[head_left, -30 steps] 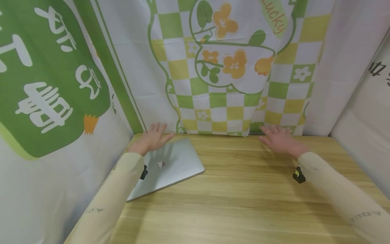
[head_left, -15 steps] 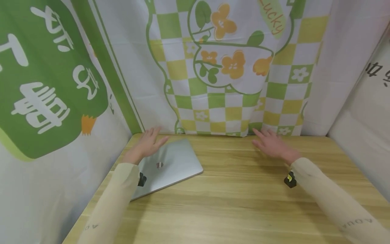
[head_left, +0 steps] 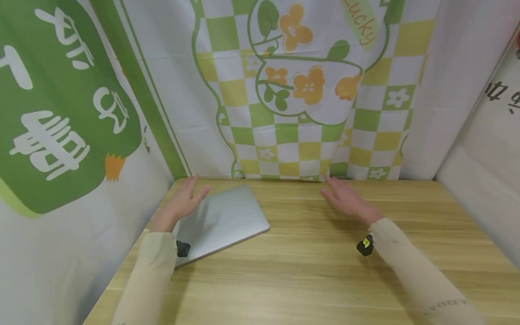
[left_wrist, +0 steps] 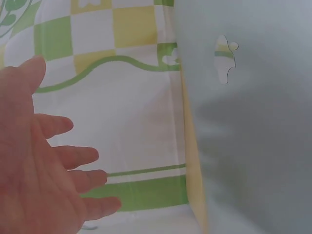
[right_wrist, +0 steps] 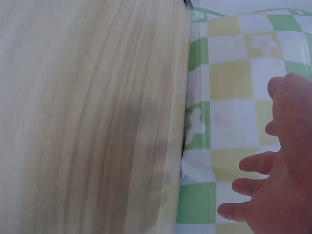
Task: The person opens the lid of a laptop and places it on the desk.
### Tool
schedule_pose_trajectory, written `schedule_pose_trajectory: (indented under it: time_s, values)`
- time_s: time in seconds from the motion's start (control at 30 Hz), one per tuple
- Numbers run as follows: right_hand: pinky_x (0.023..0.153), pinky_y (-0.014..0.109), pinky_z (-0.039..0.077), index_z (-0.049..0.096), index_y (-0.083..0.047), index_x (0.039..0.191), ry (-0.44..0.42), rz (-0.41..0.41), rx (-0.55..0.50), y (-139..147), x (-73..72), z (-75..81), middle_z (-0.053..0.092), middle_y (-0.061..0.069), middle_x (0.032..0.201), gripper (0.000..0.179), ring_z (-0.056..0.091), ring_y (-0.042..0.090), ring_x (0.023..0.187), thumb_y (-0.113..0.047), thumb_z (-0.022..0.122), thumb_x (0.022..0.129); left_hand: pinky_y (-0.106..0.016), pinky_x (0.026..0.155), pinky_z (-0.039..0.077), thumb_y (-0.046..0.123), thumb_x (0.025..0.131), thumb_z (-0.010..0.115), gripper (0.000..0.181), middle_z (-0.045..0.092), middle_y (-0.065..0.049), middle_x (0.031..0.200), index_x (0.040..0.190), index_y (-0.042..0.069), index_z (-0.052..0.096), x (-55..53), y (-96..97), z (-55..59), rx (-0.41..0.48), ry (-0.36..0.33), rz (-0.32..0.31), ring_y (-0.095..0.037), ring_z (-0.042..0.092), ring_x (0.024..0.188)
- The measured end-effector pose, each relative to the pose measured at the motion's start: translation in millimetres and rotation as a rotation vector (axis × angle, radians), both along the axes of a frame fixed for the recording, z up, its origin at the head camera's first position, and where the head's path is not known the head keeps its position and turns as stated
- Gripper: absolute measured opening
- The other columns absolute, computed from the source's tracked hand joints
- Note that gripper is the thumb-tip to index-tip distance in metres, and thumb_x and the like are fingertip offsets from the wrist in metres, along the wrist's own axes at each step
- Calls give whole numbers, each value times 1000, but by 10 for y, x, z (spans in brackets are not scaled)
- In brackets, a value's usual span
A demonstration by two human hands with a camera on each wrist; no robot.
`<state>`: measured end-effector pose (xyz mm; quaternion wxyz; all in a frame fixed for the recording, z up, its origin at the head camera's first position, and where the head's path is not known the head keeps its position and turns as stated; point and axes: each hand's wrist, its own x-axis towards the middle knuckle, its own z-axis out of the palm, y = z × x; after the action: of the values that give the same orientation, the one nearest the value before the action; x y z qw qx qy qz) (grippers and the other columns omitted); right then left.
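A closed silver laptop [head_left: 227,221] lies angled on the left part of the wooden table [head_left: 308,271]. My left hand [head_left: 180,203] hovers over the laptop's far left part, fingers extended, holding nothing. In the left wrist view the palm of that left hand [left_wrist: 44,170] shows with its fingers spread, and the laptop lid [left_wrist: 253,136] with its shiny logo [left_wrist: 224,61] fills the right side. My right hand [head_left: 347,198] is above the table's back, right of the middle, fingers straight and holding nothing. The right wrist view shows the right hand [right_wrist: 278,180] apart from the tabletop [right_wrist: 97,122].
A checked green, yellow and white curtain [head_left: 284,135] hangs along the table's back edge. To the left is a white cloth with a large green print [head_left: 81,180], and a pale cloth [head_left: 487,171] hangs on the right. A small black device [head_left: 365,245] sits at the right wrist.
Both hands have drifted left and slightly down in the head view, the right one moving inward toward the middle. The laptop stays in place while the view shifts a little.
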<state>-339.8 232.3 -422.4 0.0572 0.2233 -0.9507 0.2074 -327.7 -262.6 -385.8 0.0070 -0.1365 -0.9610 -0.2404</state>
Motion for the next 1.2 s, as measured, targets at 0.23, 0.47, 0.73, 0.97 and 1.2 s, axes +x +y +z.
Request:
schedule_pose_trajectory:
  time_s: [0.23, 0.47, 0.73, 0.97, 1.2]
  values:
    - [117, 58, 29, 23, 7, 152, 42, 23, -49, -130, 14, -81, 35, 31, 152, 64, 37, 49, 139, -35, 40, 106, -63, 120, 12, 51, 104, 35, 83, 11, -34, 159, 154, -8, 6, 50, -107, -33, 80, 25, 37, -51, 10, 147]
    - [118, 56, 29, 22, 2, 154, -18, 32, -100, -271, 63, -183, 34, 27, 154, 67, 35, 44, 142, -38, 43, 105, -65, 119, 12, 42, 104, 41, 80, 9, -36, 158, 153, -10, 5, 139, -282, -75, 152, 21, 60, -52, 9, 147]
    - [118, 56, 28, 27, 8, 150, 10, 51, -147, -465, 143, -242, 37, 30, 151, 63, 36, 46, 140, -26, 50, 103, -65, 119, 9, 46, 104, 41, 84, 1, -32, 161, 155, -6, -1, 161, -385, -142, 173, -26, 60, -51, 4, 147]
    - [115, 54, 34, 32, 6, 149, 15, 53, -149, -657, 191, -326, 43, 27, 150, 61, 42, 42, 137, -29, 51, 102, -66, 118, 11, 46, 104, 40, 83, 7, -37, 157, 153, -10, 5, 141, -434, -220, 136, -13, 88, -55, 10, 145]
    - [116, 54, 33, 31, 1, 151, -43, 29, -156, -790, 213, -381, 46, 25, 148, 62, 43, 42, 137, -33, 49, 102, -65, 117, 17, 45, 104, 38, 79, 17, -40, 154, 151, -14, 14, 143, -432, -343, 78, -4, 116, -56, 18, 142]
